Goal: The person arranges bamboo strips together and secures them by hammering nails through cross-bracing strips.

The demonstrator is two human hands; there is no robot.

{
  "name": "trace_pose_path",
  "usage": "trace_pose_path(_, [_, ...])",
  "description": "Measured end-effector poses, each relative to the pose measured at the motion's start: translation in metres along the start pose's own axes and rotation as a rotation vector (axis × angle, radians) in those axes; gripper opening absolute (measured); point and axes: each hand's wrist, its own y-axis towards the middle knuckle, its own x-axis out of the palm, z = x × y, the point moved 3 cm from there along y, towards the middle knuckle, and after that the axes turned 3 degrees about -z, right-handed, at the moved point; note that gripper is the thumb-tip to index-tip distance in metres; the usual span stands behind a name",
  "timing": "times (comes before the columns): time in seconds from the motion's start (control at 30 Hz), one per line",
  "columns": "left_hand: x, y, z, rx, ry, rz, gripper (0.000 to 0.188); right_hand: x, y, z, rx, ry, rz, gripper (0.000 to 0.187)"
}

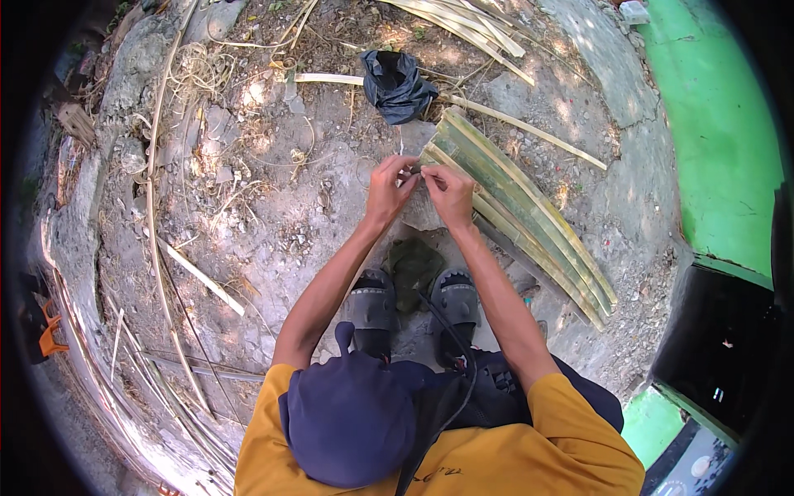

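My left hand and my right hand meet in front of me, fingertips pinched close together. Between them is something small and dark, too small to make out. Just right of and beyond my right hand lies a fan of split bamboo slats, greenish and pale yellow, side by side on the ground. Its far left end comes close to my fingers. Beyond my hands sits a crumpled black plastic bag with its mouth open.
Loose bamboo strips lie at the far side, and one strip crosses behind the slats. Long poles run along the left. A dark green cloth-like piece lies between my feet. A green wall stands right.
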Motion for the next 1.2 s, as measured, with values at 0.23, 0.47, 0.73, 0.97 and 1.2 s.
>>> trace_pose_path(0.23, [0.006,0.007,-0.002,0.114,0.093,-0.031,0.028,-0.004,0.001,-0.001,0.007,-0.007,0.012,0.012])
trace_pose_path(0.47, [0.009,0.009,-0.009,0.122,0.116,-0.007,0.018,-0.013,0.006,-0.003,-0.032,-0.043,-0.013,0.013])
trace_pose_path(0.73, [0.015,0.008,-0.012,0.149,0.092,0.008,0.014,-0.034,0.011,-0.019,-0.145,-0.185,-0.186,0.02])
trace_pose_path(0.97, [0.011,0.011,-0.019,0.162,0.114,-0.022,0.012,-0.221,0.049,-0.037,-0.135,-0.596,-0.546,0.027])
trace_pose_path(1.2, [0.006,0.014,-0.009,0.15,0.161,-0.018,0.012,-0.368,-0.115,0.001,0.644,-0.732,-0.395,0.027])
